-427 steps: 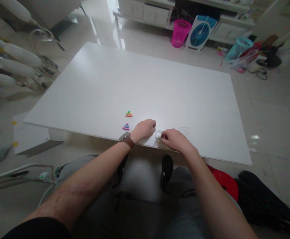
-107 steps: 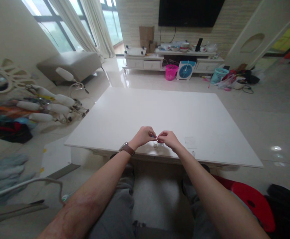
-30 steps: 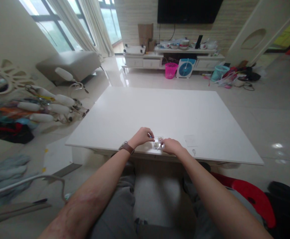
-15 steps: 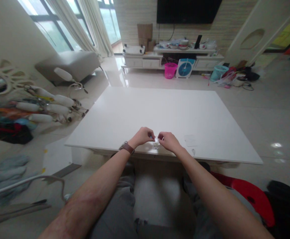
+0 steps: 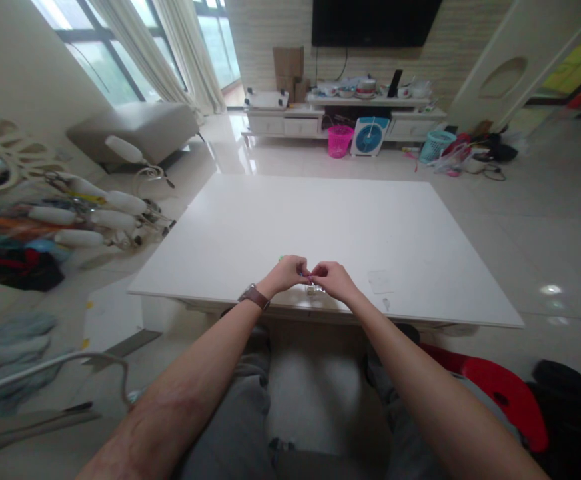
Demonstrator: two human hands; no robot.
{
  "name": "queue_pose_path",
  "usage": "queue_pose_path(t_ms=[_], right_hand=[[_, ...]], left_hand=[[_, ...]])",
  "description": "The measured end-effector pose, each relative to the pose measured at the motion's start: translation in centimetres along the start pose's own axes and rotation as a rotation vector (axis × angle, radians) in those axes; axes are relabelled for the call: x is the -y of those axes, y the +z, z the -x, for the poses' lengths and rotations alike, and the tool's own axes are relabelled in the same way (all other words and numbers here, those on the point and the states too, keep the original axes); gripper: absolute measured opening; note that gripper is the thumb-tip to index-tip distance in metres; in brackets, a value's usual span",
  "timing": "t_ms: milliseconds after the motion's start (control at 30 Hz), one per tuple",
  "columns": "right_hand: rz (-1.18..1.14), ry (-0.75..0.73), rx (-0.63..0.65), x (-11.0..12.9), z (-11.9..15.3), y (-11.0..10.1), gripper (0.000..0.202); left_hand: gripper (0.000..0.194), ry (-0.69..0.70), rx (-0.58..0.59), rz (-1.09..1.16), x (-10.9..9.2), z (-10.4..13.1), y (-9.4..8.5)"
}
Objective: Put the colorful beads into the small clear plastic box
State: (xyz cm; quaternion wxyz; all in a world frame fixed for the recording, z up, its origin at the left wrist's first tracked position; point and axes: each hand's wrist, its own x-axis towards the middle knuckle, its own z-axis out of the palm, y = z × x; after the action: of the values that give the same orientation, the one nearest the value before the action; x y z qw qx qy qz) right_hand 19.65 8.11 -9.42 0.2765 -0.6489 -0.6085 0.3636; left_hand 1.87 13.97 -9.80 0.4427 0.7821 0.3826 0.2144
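Above the near edge of the white table (image 5: 320, 220), my left hand (image 5: 290, 272) and my right hand (image 5: 331, 280) meet at the fingertips. Both are closed in a pinch, and a tiny bluish or purple item between them is too small to name. Just below the fingers sits a small clear item (image 5: 311, 291), perhaps a little container, on the tabletop. A bit of green (image 5: 281, 258) shows behind my left hand. To the right lie a thin clear sheet (image 5: 381, 281) and a small clear piece (image 5: 386, 304).
A red stool (image 5: 508, 400) stands near my right leg. Several white lamp-like parts (image 5: 115, 219) lie on the floor at left. Beyond the table are a pink basket (image 5: 339, 141), a blue and white fan (image 5: 369, 137) and a low white cabinet (image 5: 265, 124).
My right hand has moved slightly left and up, so its fingertips now meet those of my left hand. The bit of green behind my left hand has come into view.
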Motion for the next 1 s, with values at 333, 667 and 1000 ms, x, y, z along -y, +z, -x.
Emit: queue_pose_path(t_ms=[333, 667, 1000], right_hand=[[0.074, 0.036, 0.005, 0.1, -0.1, -0.1, 0.008], [0.435, -0.034, 0.051, -1.3, 0.4, -0.5, 0.011], [0.604, -0.046, 0.188, -1.7, 0.6, 0.2, 0.014]], left_hand=[[0.030, -0.013, 0.018, -0.026, 0.0, -0.1, -0.1], [0.014, -0.103, -0.202, -0.106, 2.4, 0.2, -2.0], [0.022, -0.083, -0.255, -0.239, 2.7, 0.0, -2.0]])
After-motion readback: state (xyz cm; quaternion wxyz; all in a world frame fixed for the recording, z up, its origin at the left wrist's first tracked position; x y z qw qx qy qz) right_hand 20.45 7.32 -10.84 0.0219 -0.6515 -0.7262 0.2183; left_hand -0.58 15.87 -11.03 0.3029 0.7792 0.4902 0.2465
